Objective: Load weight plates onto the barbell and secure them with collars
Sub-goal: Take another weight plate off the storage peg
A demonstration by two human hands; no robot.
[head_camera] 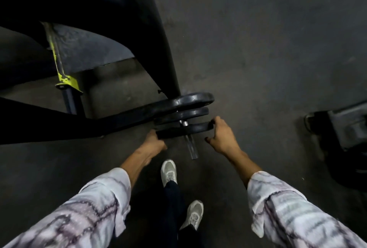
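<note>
partly hidden hands: left, right grip plate on sleeve.

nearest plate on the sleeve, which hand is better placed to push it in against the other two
Right, marginally. The right hand hooks its fingers over the nearest plate's rim, palm behind it. The left hand grips the opposite edge from lower down, mostly hidden. Using both seems safest.

1. My sleeves, lower frame: white with purple-grey marbling.
2. My shoes, bottom centre: pale grey; trousers dark navy.
3. Weight plates, centre: black.
4. Bracket, left: chipped yellow-green.
5. Floor: dull grey.
</note>
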